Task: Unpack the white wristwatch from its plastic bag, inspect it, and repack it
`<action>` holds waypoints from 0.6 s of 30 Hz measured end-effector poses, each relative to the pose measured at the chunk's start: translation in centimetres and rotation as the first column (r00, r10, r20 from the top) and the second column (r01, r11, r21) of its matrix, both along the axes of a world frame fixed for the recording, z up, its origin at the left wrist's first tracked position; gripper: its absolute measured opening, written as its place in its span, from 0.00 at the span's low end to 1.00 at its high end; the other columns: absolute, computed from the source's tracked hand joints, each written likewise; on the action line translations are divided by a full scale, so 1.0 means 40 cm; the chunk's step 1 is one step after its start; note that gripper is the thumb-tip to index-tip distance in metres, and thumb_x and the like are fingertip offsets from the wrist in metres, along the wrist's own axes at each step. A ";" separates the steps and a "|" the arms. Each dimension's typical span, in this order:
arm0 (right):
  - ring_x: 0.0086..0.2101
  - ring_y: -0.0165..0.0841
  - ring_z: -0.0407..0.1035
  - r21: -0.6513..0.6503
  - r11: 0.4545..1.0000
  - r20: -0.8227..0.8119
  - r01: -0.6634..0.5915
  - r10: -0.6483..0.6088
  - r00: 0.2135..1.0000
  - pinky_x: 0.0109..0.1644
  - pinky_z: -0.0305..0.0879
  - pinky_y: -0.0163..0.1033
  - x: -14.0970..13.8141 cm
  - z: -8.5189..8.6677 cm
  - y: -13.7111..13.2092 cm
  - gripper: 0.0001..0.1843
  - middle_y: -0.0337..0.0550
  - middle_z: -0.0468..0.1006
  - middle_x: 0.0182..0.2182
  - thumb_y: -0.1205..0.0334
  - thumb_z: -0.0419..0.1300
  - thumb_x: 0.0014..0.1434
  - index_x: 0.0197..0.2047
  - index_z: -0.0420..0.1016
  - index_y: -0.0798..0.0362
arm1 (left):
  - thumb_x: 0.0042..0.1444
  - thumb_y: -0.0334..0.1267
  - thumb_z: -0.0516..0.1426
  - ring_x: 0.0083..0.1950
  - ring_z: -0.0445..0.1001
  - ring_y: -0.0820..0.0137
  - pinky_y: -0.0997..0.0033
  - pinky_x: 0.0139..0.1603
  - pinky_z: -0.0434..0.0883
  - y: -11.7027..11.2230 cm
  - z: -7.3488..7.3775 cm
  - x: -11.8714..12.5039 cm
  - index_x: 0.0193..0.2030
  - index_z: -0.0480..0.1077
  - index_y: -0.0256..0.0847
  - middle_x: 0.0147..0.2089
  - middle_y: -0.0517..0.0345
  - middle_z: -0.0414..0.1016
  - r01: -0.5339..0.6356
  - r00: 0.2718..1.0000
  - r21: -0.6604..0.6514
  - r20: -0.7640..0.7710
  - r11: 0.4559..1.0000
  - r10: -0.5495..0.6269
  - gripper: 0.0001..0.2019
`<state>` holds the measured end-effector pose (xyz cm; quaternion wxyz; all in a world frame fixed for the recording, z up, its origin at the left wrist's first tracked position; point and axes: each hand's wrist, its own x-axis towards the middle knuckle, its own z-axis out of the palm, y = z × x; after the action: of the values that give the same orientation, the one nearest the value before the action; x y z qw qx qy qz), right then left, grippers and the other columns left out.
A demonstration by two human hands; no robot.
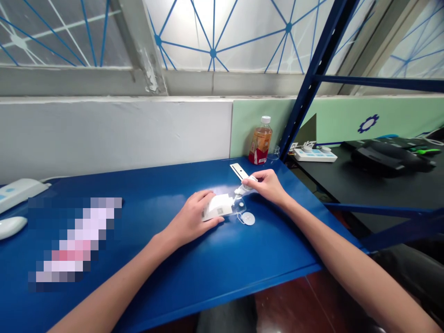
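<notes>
My left hand (pixel 196 217) is wrapped round a clear plastic package with a white label (pixel 218 206), thumb along the near side and fingers over the far side. The package lies on the blue table, its transparent end to the right. My right hand (pixel 267 186) pinches a small white object (pixel 247 184) between thumb and fingers, just above that transparent end. I cannot make out what kind of object it is. On the table below my right hand is a flat white disc (pixel 248 218) with a thin loop attached. Behind the small white object lies a white strip with dark marks (pixel 238 171).
A drink bottle with a white cap (pixel 261 141) stands at the table's back right corner, beside a blue metal post (pixel 305 92). A pixelated patch (pixel 76 245) covers something on the left. A white mouse (pixel 12 227) and power strip (pixel 22 192) lie at the left edge.
</notes>
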<state>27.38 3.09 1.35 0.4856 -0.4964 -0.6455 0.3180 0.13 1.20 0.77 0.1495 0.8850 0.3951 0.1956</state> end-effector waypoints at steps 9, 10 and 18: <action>0.26 0.32 0.73 -0.178 0.981 -0.745 -0.077 -0.084 0.662 0.31 0.70 0.35 -0.041 0.039 0.008 0.28 0.39 0.76 0.22 0.34 0.66 0.48 0.25 0.68 0.51 | 0.60 0.54 0.58 0.69 0.58 0.47 0.43 0.65 0.61 0.006 -0.017 -0.005 0.61 0.65 0.38 0.65 0.39 0.65 0.041 0.999 0.051 -0.026 0.998 -0.040 0.28; 0.25 0.31 0.73 -0.195 0.974 -0.804 -0.117 -0.091 0.587 0.30 0.70 0.34 -0.049 0.057 0.008 0.27 0.37 0.75 0.21 0.35 0.66 0.48 0.26 0.67 0.51 | 0.59 0.55 0.58 0.69 0.58 0.47 0.43 0.65 0.61 0.006 -0.019 -0.004 0.61 0.64 0.38 0.65 0.39 0.65 0.042 0.999 0.056 -0.029 0.998 -0.040 0.29; 0.14 0.21 0.65 -0.240 0.861 -0.946 -0.449 -0.103 0.309 0.16 0.59 0.24 -0.158 0.137 0.049 0.19 0.28 0.67 0.15 0.45 0.58 0.64 0.31 0.65 0.51 | 0.54 0.62 0.59 0.67 0.60 0.42 0.39 0.65 0.59 0.004 -0.023 0.000 0.65 0.61 0.36 0.65 0.34 0.65 0.052 0.999 0.095 0.002 0.994 -0.052 0.40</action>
<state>21.05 5.06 6.82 0.5936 -0.2439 -0.1983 0.7408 0.14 1.38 -0.13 0.1132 0.9006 0.3619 0.2124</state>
